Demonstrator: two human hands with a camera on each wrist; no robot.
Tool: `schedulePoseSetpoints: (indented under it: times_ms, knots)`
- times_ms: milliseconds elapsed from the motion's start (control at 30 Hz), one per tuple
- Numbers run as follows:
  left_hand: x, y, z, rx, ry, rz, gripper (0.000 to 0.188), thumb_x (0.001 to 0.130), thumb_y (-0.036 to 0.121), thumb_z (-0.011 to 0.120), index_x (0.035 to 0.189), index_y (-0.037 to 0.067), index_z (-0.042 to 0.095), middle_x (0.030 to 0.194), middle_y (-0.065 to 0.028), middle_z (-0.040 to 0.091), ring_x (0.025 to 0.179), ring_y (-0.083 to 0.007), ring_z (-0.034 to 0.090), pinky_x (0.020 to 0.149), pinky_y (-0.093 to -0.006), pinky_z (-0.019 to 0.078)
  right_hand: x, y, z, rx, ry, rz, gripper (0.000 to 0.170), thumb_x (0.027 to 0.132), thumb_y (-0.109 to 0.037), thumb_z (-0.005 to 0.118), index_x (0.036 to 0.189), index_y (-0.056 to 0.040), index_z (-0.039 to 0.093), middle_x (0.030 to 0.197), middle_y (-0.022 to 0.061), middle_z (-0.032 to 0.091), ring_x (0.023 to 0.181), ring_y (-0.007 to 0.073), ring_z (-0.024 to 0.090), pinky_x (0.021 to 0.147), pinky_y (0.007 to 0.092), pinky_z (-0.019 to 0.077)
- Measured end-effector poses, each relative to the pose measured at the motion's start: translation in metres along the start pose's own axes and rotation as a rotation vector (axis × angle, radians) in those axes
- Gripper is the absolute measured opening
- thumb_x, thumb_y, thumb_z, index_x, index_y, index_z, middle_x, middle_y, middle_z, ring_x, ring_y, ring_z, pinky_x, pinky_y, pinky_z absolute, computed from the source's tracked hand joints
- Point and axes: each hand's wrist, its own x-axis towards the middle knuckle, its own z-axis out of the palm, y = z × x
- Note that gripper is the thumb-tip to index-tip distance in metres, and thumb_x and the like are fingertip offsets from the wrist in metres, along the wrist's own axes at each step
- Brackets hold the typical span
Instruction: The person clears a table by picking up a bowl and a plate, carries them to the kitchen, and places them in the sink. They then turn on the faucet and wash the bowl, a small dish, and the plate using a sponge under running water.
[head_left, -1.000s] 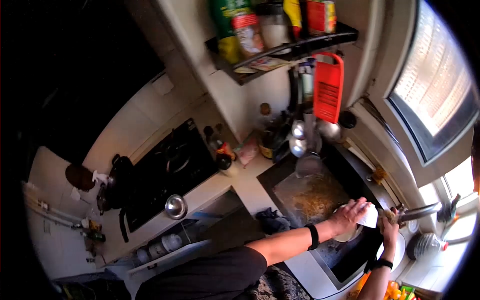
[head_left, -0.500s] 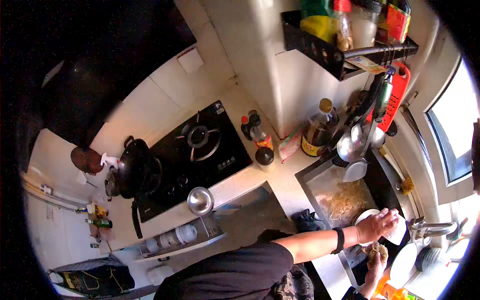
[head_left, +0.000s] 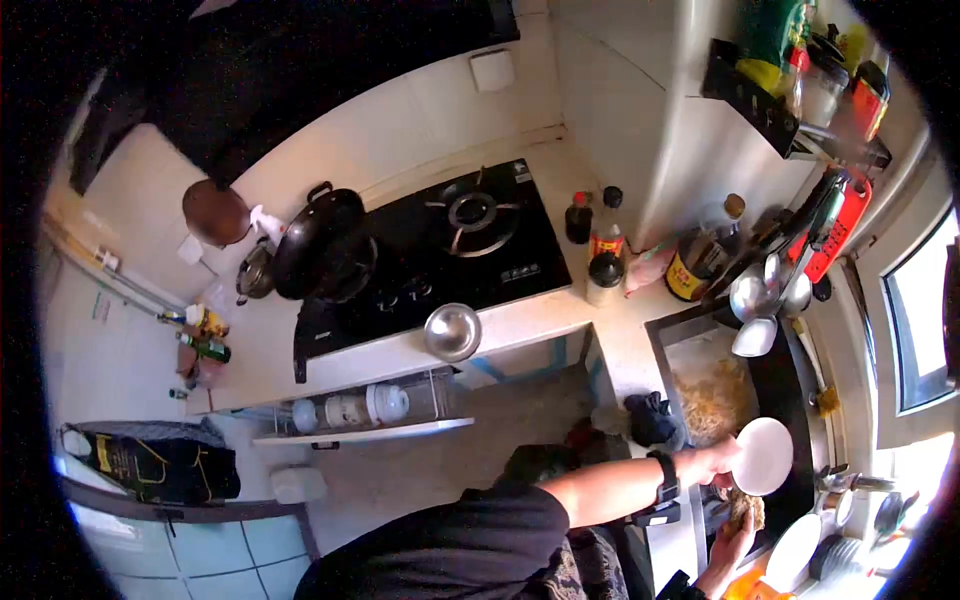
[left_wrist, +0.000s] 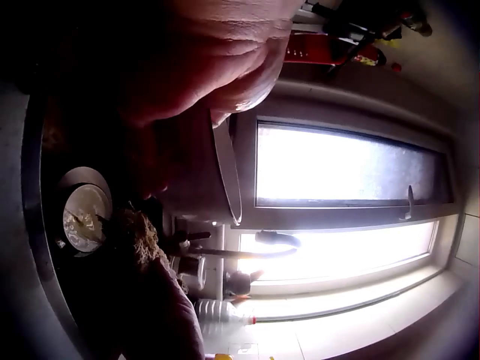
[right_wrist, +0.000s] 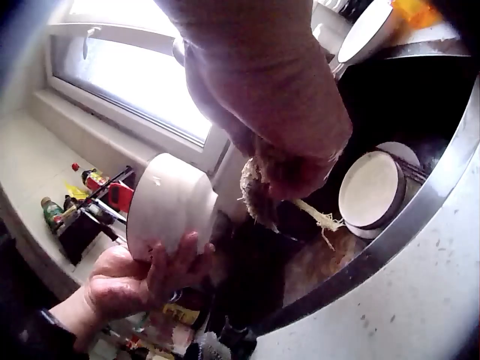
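Observation:
My left hand (head_left: 708, 462) grips a white bowl (head_left: 764, 456) by its rim, raised over the sink (head_left: 655, 345); the right wrist view shows its pale outer wall (right_wrist: 169, 206) tilted on its side. My right hand (head_left: 730, 548) holds a tan, fibrous loofah scrubber (head_left: 746, 512) just below the bowl. Loose strands (right_wrist: 322, 217) hang from the scrubber in the right wrist view. Down in the sink, another white bowl (right_wrist: 367, 191) sits stacked on other dishes. Pale stringy bits (head_left: 715, 400) lie in the basin. The left fingertips are partly hidden behind the bowl.
Beside the sink are a faucet (head_left: 870, 483), a white dish (head_left: 793, 553) and a dark cloth (head_left: 652, 418). Ladles (head_left: 755, 335) hang over the sink's far end. A steel bowl (head_left: 453, 332) rests at the counter edge by the stove (head_left: 455, 240). A drawer (head_left: 360, 432) stands pulled out.
The left hand has turned the bowl, so its round face now shows in the head view. My right hand has drawn the scrubber back from near the faucet. The head view has swung left.

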Motion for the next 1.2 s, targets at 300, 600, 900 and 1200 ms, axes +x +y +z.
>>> schedulePoseSetpoints:
  times_ms: [300,600,900,1200]
  knots:
    - [-0.158,0.028,-0.093,0.017,0.145,0.275,0.041,0.087,0.031,0.049,0.113,0.0,0.058,0.097,-0.0153,0.066,0.078,-0.0246,0.067,0.057,-0.0398,0.0582,-0.045,-0.005,0.024,0.241,-0.13,0.105,0.036,0.091,-0.024,0.056,0.122,-0.0066,0.052,0.111,0.0058,0.06,0.092,0.0161,0.058,0.072,0.0273,0.0474]
    - [-0.361,0.034,-0.222,-0.043,0.817,0.672,0.053,0.084,0.036,0.053,0.127,0.005,0.05,0.115,-0.0093,0.061,0.102,-0.0231,0.061,0.081,-0.0419,0.0526,-0.045,-0.002,-0.005,0.198,-0.131,0.053,0.04,0.094,-0.017,0.048,0.13,0.0001,0.046,0.127,0.0144,0.053,0.116,0.0261,0.052,0.099,0.0372,0.041]
    - [-0.423,-0.057,-0.415,-0.665,1.25,0.721,0.043,0.092,0.025,0.046,0.133,0.015,0.035,0.12,-0.0144,0.052,0.092,-0.034,0.062,0.072,-0.0419,0.0553,-0.036,0.003,0.014,0.188,-0.158,0.017,0.036,0.092,-0.015,0.048,0.125,-0.0017,0.051,0.124,0.0113,0.054,0.113,0.0243,0.054,0.097,0.037,0.0438]
    - [-0.442,-0.097,-0.461,0.534,1.325,0.247,0.04,0.088,0.025,0.062,0.111,-0.006,0.05,0.113,-0.0182,0.05,0.1,-0.0247,0.053,0.09,-0.0346,0.0492,-0.088,-0.052,0.066,0.166,0.248,-0.127,0.019,0.087,-0.017,0.061,0.105,-0.0108,0.056,0.09,0.0065,0.064,0.072,0.018,0.062,0.053,0.0322,0.0489]
